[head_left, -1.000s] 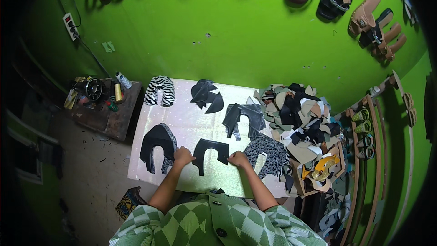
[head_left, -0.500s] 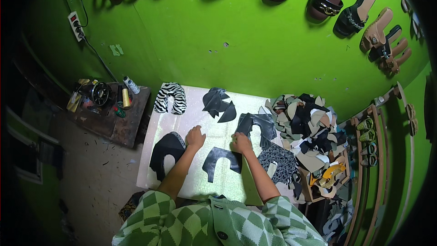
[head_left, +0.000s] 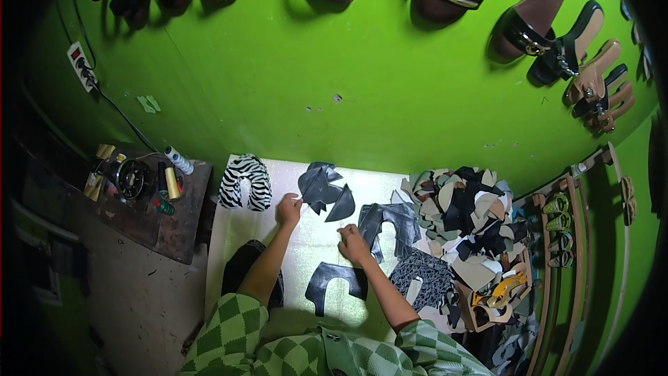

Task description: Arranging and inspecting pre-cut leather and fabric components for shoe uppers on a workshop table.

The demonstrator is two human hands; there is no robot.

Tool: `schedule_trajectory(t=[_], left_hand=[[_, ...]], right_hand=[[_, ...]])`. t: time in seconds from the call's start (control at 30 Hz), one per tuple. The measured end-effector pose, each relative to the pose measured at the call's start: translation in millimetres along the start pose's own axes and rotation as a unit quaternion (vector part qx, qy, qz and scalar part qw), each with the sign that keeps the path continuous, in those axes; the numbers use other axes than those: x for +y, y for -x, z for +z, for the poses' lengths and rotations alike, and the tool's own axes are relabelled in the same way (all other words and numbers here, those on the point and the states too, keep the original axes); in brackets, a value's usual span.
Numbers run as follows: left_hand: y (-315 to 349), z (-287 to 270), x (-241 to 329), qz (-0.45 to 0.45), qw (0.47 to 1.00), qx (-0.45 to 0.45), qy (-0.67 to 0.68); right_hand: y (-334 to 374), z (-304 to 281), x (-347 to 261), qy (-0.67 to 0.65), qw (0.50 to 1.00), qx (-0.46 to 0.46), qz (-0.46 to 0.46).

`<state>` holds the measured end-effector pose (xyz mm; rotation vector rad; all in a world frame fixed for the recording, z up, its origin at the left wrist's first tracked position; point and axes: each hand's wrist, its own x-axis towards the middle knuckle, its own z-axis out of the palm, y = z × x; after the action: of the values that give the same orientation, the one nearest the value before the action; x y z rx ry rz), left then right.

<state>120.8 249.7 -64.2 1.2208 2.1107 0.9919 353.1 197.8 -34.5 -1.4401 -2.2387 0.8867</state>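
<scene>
Scraps at twelve o'clock on the table; from them, left hand at eight, right hand at five, finger grips unclear; zebra piece at nine, arch at six, heap crowding three.

Tabletop lies open beside the pointed black pieces; heaped scraps block the right

green wall rises beyond grey floor (perhaps concrete).
</scene>
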Motion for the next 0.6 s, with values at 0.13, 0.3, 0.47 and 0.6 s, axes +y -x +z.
schedule_trajectory(t=[0.13,0.3,0.47,0.6], left_hand=[[2.8,6.7,-8.8,-0.023,0.99,-0.047,0.132],[67.3,8.1,4.7,-0.094,0.909,-0.217,0.342],[125.1,0.0,-0.2,-0.017,0.893,-0.323,0.315],[136.7,-14.2,12.5,-0.063,0.921,-0.24,0.3]], right_hand=[[-8.4,-0.2,-6.5,-0.027,1.0,-0.012,-0.002],[-8.2,12.6,-7.1,-0.317,0.935,0.063,0.143],[3.6,17.5,4.7,-0.31,0.933,0.121,0.138],[25.4,14.6,25.3,-0.269,0.959,0.084,0.022]])
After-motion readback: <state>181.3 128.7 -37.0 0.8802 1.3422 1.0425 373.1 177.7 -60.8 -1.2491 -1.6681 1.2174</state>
